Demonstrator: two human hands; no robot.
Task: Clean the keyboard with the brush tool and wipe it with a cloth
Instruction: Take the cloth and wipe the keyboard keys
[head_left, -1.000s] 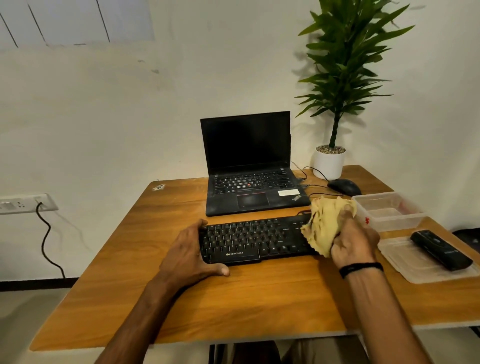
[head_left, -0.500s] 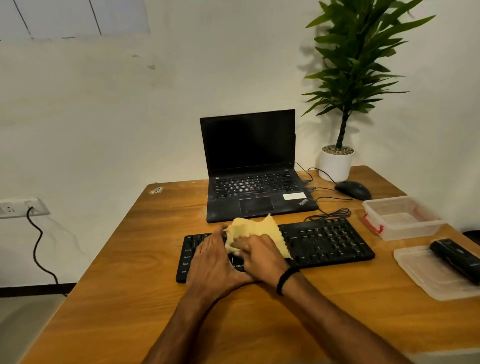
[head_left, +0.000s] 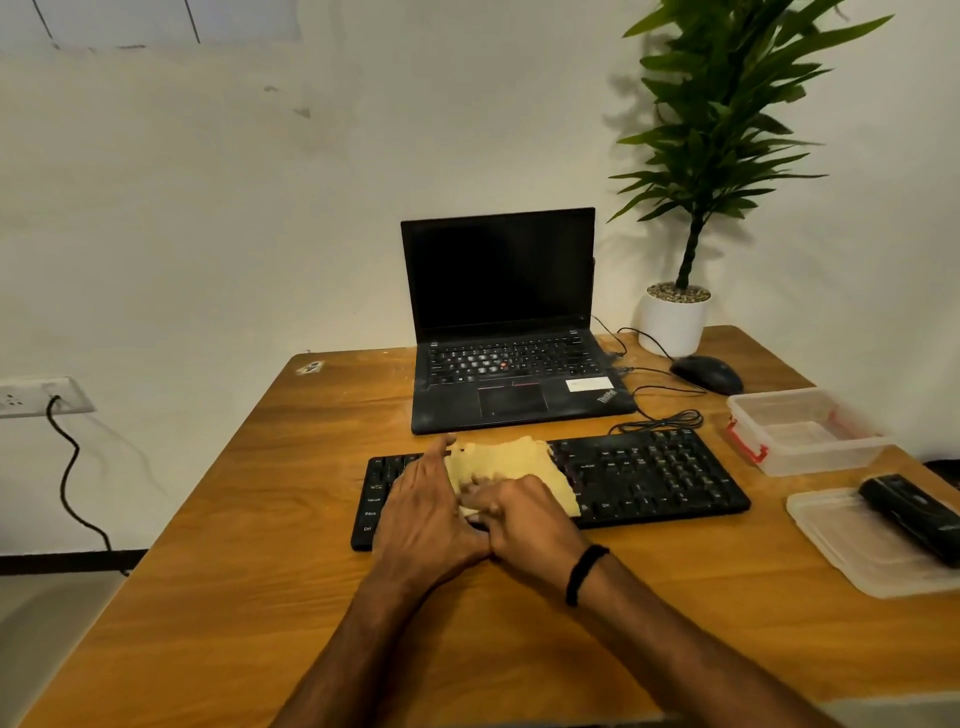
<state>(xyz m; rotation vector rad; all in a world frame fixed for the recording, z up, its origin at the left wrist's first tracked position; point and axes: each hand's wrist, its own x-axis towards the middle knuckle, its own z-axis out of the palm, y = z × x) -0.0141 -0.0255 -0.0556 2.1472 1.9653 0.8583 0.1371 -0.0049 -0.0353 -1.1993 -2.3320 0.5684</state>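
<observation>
Head view: two hands meet on one black keyboard (head_left: 654, 478) lying across a wooden table (head_left: 260, 597). The left hand (head_left: 426, 512) lies flat, fingers straight, on the left-side keys. The right hand (head_left: 524, 519) bears down on a single yellow cloth (head_left: 506, 462) spread over the keys (fingers blurred; pressing or pinching cannot be told). One black tool (head_left: 914, 512) rests on one clear lid (head_left: 852, 551), near one clear container (head_left: 805, 431). Behind: one laptop (head_left: 504, 322), one mouse (head_left: 707, 374), one potted plant (head_left: 674, 322).

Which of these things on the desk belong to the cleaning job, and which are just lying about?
Job: keyboard, cloth, left hand, right hand, black tool (likely the brush).
Lying about: laptop, potted plant, mouse, clear box, lid.
</observation>
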